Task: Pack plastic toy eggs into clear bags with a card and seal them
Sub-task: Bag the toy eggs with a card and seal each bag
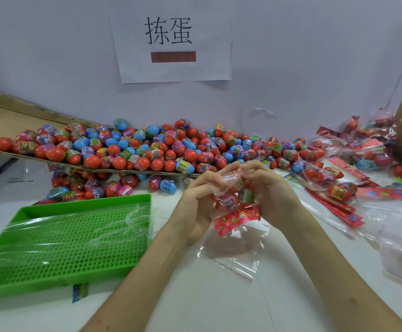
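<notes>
Left hand and right hand both pinch the clear bag above the counter, eggs and card inside. Advisable: settle eggs clear of mouth, then seal evenly.

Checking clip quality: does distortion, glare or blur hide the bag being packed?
Head view: soft even light; sheen on the clear bag between left hand and right hand, eggs inside legible; wide-angle stretch and blur smear the packed bags far right.
</notes>
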The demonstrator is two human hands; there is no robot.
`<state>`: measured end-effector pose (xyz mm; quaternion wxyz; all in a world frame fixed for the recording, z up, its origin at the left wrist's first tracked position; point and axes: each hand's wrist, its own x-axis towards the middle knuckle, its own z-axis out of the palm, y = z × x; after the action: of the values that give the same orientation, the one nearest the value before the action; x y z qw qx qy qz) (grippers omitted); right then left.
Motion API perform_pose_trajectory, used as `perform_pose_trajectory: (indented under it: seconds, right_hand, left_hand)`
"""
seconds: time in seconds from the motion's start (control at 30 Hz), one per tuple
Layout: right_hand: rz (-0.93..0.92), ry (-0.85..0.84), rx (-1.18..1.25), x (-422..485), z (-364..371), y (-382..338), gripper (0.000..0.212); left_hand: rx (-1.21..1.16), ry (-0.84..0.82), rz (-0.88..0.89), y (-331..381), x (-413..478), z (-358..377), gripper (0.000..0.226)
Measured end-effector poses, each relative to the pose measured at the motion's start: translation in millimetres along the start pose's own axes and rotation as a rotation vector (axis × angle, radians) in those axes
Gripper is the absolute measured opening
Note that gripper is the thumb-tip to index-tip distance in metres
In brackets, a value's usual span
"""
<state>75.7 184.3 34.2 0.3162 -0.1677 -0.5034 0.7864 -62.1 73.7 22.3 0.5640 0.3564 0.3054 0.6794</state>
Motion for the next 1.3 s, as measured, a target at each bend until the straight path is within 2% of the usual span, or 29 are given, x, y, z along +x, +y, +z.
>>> perform_pose_trajectory:
  seconds: [0.17,0.3,0.43,0.5,0.63,0.77,0.93,1.1,1.17,1.3]
  right_hand:
    - [-0.016,-0.007,0.046,-4,0,-3,0.025]
    - [-0.025,-0.015,0.043,-7,2,-4,0.047]
    - [-0.035,-0.070,0.070,-10,6,-9,0.035]
    - [-0.054,-0.125,0.083,-13,8,-12,0.036]
    - [-0.063,-0.042,0.067,-14,9,-13,0.037]
    - [-0.063,-0.084,0.088,-15,10,-15,0.034]
    - [-0.065,-0.078,0.043,-13,9,-12,0.031]
    - [-0.034,-0.198,0.216,-10,7,-8,0.028]
    - [-0.053,-0.237,0.217,-8,4,-7,0.020]
    - [-0.098,-0.310,0.208,-7,4,-6,0.022]
  left_hand:
    - [-0.067,-0.064,-0.024,4,-2,2,0.011]
    - [-0.085,-0.080,-0.023,5,-4,4,0.014]
    - [-0.080,-0.121,-0.023,6,-6,3,0.023]
    - [-0.077,-0.139,-0.019,7,-6,4,0.027]
    - [-0.103,-0.157,-0.012,7,-6,6,0.025]
    - [-0.092,-0.171,0.004,6,-6,5,0.037]
    - [-0.092,-0.165,0.011,5,-6,4,0.036]
    - [-0.191,-0.212,-0.009,4,-7,8,0.032]
    - [-0.203,-0.213,-0.017,5,-7,9,0.029]
    - [-0.233,-0.240,-0.007,9,-10,11,0.029]
